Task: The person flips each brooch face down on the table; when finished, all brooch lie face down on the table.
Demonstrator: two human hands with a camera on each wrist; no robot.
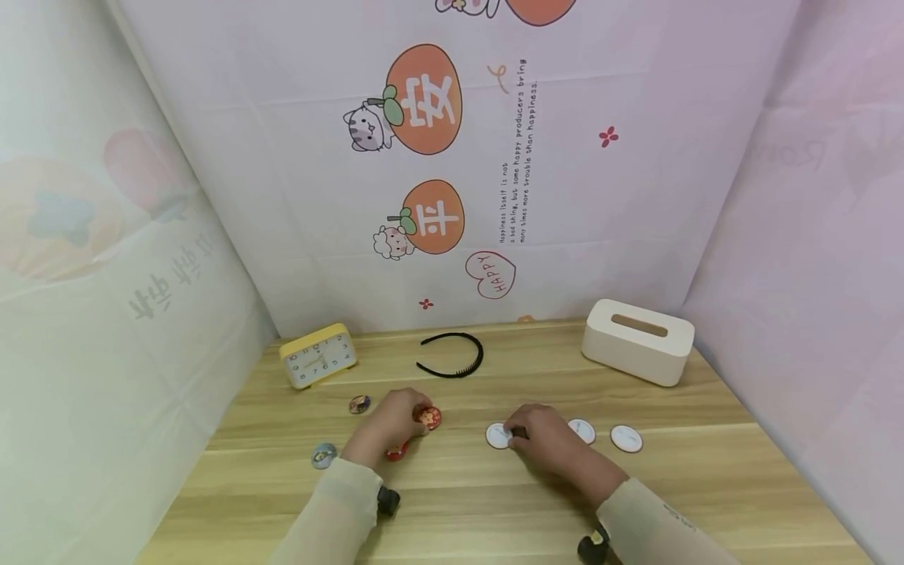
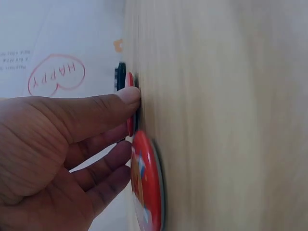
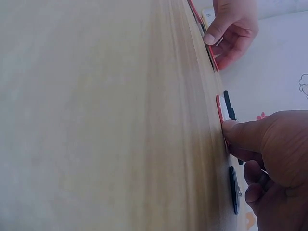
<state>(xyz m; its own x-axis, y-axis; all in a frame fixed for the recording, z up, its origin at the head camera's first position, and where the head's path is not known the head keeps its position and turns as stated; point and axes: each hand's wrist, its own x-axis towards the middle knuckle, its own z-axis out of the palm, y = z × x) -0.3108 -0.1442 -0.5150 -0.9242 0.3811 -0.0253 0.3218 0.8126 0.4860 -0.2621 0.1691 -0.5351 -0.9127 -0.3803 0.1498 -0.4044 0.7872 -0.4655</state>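
My left hand point(image 1: 392, 419) pinches the edge of a red round button badge point(image 1: 431, 418) between thumb and fingers, low at the tabletop. Beside that wrist lies a second red badge point(image 1: 398, 452), picture side up and partly covered by the hand in the head view; in the left wrist view this red badge point(image 2: 147, 183) is close under the fingers. To the right, my right hand point(image 1: 549, 441) pinches the near edge of a badge point(image 1: 497, 435) showing its white back. Another badge, dark-rimmed point(image 3: 234, 190), lies close by the right hand, its pin showing.
Two white-backed badges point(image 1: 626, 439) point(image 1: 583, 429) lie right of the right hand. At left are a bluish badge point(image 1: 324, 455) and a dark patterned badge point(image 1: 359, 404). Along the back stand a yellow clock point(image 1: 319, 357), a black headband point(image 1: 480, 357) and a white tissue box point(image 1: 636, 345).
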